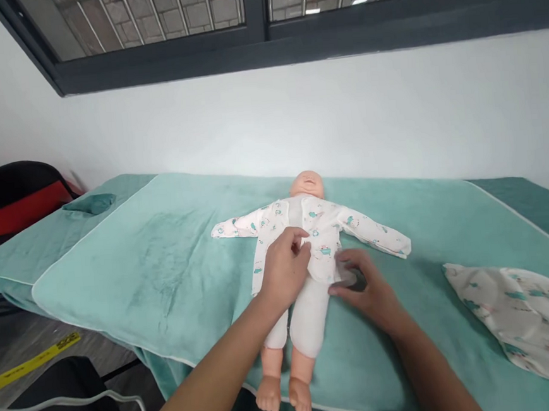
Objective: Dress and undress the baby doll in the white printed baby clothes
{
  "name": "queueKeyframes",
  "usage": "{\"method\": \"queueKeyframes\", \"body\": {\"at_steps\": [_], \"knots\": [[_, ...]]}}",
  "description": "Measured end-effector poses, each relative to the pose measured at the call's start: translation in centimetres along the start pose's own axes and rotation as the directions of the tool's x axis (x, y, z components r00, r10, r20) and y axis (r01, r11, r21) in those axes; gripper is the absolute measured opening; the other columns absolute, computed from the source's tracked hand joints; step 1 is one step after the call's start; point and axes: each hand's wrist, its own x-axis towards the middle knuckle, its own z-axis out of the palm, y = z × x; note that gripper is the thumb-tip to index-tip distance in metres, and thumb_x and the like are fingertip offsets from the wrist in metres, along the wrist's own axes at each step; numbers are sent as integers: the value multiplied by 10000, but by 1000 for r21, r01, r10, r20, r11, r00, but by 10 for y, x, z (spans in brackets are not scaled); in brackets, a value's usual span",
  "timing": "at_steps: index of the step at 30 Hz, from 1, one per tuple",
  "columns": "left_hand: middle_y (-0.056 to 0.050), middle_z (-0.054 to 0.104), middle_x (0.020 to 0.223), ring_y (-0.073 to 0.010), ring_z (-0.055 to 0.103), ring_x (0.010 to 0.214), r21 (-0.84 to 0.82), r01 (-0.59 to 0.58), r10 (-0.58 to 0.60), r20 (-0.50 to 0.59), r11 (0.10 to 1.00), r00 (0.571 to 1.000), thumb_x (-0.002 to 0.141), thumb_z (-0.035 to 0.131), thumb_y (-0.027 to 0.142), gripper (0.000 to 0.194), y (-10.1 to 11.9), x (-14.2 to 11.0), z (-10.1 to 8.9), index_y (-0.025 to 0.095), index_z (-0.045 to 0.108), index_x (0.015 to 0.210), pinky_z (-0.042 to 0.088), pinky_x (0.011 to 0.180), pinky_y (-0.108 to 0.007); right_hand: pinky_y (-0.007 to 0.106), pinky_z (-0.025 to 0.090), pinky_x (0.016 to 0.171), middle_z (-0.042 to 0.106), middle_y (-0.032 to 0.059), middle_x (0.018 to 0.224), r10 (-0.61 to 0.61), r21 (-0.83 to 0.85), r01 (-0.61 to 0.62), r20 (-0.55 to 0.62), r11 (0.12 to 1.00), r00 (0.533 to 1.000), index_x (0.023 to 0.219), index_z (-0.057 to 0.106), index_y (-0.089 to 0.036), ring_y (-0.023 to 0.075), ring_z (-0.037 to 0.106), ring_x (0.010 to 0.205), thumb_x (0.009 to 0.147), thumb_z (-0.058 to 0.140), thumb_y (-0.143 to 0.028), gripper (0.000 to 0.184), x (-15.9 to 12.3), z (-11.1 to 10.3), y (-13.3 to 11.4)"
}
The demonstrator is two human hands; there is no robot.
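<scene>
A baby doll (308,184) lies on its back, its head toward the wall and its bare feet toward me. It wears white leggings (311,313) and a long-sleeved white baby shirt (321,227) with a green and pink print, both sleeves spread out. My left hand (286,261) is over the middle of the shirt front, closed, thumb and forefinger pinched at the cloth edge. Beside the shirt's lower right hem, my right hand (364,287) is curved with thumb and fingers apart. Blur hides whether it touches the hem. Part of the shirt front is covered by my left hand.
A printed white cloth (525,319) lies crumpled at the right on the green bed cover (165,271). The wall and a dark window frame (262,48) are behind. A black and red seat (17,200) stands at the left; a white cable (81,401) crosses the lower left.
</scene>
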Motion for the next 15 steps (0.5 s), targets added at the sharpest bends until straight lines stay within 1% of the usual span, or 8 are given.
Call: {"method": "queueKeyframes", "body": {"at_steps": [1,2,3,5,7,9,12,15], "knots": [[46,481,712,-107,484,687,-36,14,-15,-17,999,1000,847,516,188,112,-1,0,-1,209,582,935,387,699,-244,432,443,964,559,84,1197,-46,-108,40,-54,993,997,1148,560,-266,268,522,1128,740,751,-365,461,-8,4,0],[47,472,703,-105,480,681,-70,26,-28,-29,997,999,843,520,188,106,-3,0,-2,204,584,926,388,696,-242,447,419,1002,541,93,1240,-79,-197,61,-83,979,993,1192,545,-268,277,498,1177,775,712,-346,456,-14,6,1],[48,469,697,-104,478,677,-100,34,-38,-37,994,999,841,525,191,102,-4,1,-2,201,586,923,389,695,-240,448,414,1010,538,98,1251,-94,-262,66,-95,963,991,1215,536,-267,276,494,1190,809,666,-322,430,-19,9,2],[49,474,697,-102,481,679,-141,43,-50,-45,989,998,835,538,197,106,-5,2,-3,197,589,928,394,703,-238,423,444,965,564,96,1217,-82,-334,50,-84,941,993,1211,537,-260,264,530,1144,846,591,-276,369,-23,12,4],[49,485,703,-100,483,681,-157,51,-59,-51,986,997,827,548,197,113,-7,3,-4,195,591,932,396,709,-238,391,473,891,607,84,1136,-54,-351,32,-54,936,997,1151,558,-254,248,574,1053,860,541,-244,291,-22,13,5],[45,504,715,-100,487,680,-170,58,-69,-60,984,996,826,552,203,110,-8,4,-5,191,591,928,399,707,-238,365,476,835,635,67,1037,-42,-341,36,-10,939,999,1045,583,-248,231,595,967,871,497,-217,196,-21,12,3],[39,525,718,-100,488,672,-194,56,-75,-90,979,993,826,559,219,92,-10,5,-6,188,592,907,405,698,-237,327,462,771,632,46,922,-47,-293,62,60,954,997,902,579,-232,202,589,862,865,475,-185,120,-20,10,-3],[35,535,713,-101,492,668,-215,45,-71,-113,975,991,823,565,223,87,-9,4,-6,189,600,895,413,698,-236,294,436,696,600,20,819,-23,-219,53,135,974,991,844,564,-219,171,554,747,854,505,-184,69,-22,6,-12]]}}
